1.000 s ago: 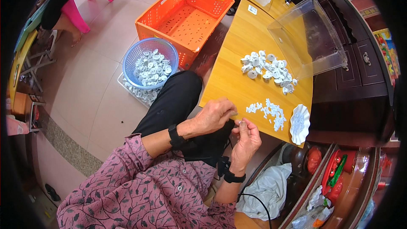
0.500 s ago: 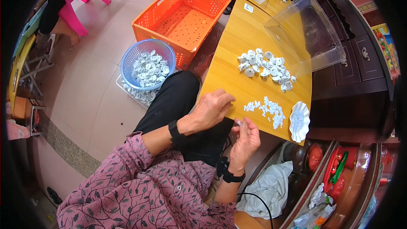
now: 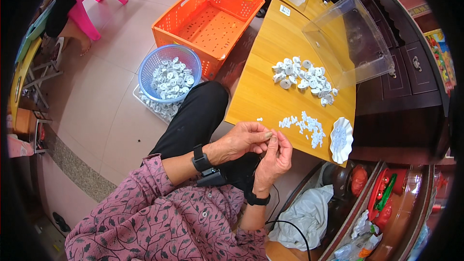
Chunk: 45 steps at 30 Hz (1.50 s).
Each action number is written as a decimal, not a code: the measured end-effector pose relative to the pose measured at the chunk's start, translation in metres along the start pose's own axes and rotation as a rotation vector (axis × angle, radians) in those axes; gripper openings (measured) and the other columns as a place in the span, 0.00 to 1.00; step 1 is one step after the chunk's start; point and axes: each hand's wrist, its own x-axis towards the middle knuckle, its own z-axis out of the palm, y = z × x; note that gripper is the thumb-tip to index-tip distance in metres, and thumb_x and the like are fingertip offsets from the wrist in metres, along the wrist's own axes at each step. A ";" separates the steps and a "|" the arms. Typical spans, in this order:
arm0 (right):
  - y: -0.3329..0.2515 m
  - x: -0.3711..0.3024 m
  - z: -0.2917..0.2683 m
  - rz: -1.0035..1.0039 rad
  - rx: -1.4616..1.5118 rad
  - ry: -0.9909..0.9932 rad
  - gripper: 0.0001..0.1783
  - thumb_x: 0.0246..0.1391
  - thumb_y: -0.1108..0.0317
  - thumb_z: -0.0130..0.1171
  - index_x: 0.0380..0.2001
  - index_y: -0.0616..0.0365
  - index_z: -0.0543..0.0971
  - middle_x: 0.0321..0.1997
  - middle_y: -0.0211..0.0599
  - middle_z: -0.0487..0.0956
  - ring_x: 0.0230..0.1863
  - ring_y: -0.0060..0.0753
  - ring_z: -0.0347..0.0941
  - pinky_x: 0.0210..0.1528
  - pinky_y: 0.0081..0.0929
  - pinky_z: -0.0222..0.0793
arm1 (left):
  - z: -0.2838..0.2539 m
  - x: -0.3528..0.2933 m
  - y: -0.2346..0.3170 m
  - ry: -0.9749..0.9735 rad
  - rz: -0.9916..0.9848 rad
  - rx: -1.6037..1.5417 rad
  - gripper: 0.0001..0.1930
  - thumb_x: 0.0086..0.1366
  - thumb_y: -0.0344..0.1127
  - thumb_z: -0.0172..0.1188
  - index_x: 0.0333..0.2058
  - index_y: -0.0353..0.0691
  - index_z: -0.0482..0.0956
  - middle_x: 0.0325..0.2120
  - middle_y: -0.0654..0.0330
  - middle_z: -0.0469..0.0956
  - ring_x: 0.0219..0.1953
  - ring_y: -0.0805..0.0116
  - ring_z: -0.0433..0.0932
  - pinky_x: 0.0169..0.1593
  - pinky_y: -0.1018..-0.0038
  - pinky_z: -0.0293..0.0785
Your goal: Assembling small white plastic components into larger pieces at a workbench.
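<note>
My left hand (image 3: 241,141) and my right hand (image 3: 273,162) meet just off the near edge of the yellow wooden table (image 3: 261,92). Thumbs and fingertips of both are pinched together at one spot; whatever lies between them is too small to make out. One tiny white piece (image 3: 259,119) rests on the table close beyond my left fingers. To the right is a loose scatter of small white plastic pieces (image 3: 316,137). Farther back sits a heap of white round parts with stems (image 3: 313,82). A white fluted dish (image 3: 341,155) holds more tiny pale pieces at the table's right corner.
A clear plastic bin (image 3: 360,34) stands on the table's far right. Left of my knee, a blue perforated basket (image 3: 145,84) of white parts sits over a tray of more. Beyond it is an orange crate (image 3: 186,38). Another person sits at the far table end.
My left hand has come back from over the table edge and met my right at the fingertips. The tiny white piece near the edge now shows.
</note>
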 end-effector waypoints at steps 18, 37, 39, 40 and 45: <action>0.001 0.004 -0.012 0.048 0.031 -0.093 0.07 0.62 0.77 0.58 0.42 0.67 0.79 0.45 0.35 0.77 0.46 0.25 0.74 0.51 0.24 0.71 | -0.002 -0.001 0.002 -0.031 0.100 0.261 0.10 0.70 0.38 0.60 0.40 0.36 0.78 0.30 0.63 0.79 0.30 0.77 0.78 0.34 0.82 0.77; -0.003 0.005 -0.014 -0.006 -0.112 -0.241 0.06 0.63 0.78 0.54 0.41 0.67 0.79 0.41 0.37 0.78 0.43 0.27 0.76 0.47 0.25 0.73 | -0.007 -0.007 0.013 -0.009 0.056 0.474 0.13 0.71 0.42 0.59 0.38 0.35 0.78 0.29 0.64 0.78 0.28 0.79 0.77 0.30 0.84 0.75; -0.004 0.005 -0.014 -0.007 -0.141 -0.238 0.06 0.63 0.77 0.54 0.40 0.67 0.78 0.41 0.37 0.78 0.42 0.27 0.75 0.46 0.25 0.73 | -0.007 -0.007 0.013 -0.006 0.056 0.474 0.13 0.71 0.42 0.59 0.38 0.35 0.79 0.29 0.64 0.78 0.28 0.79 0.77 0.30 0.84 0.75; -0.005 0.004 -0.013 -0.010 -0.170 -0.234 0.05 0.63 0.77 0.54 0.40 0.66 0.77 0.40 0.37 0.78 0.41 0.27 0.75 0.45 0.25 0.73 | -0.007 -0.007 0.013 -0.012 0.056 0.475 0.13 0.70 0.41 0.59 0.38 0.35 0.79 0.29 0.64 0.78 0.28 0.79 0.77 0.30 0.84 0.74; -0.003 0.003 -0.012 -0.031 -0.190 -0.231 0.04 0.63 0.77 0.53 0.39 0.66 0.76 0.39 0.38 0.77 0.39 0.28 0.75 0.43 0.27 0.74 | -0.008 -0.008 0.013 -0.027 0.060 0.476 0.13 0.70 0.41 0.60 0.38 0.35 0.79 0.28 0.65 0.79 0.28 0.79 0.77 0.30 0.83 0.74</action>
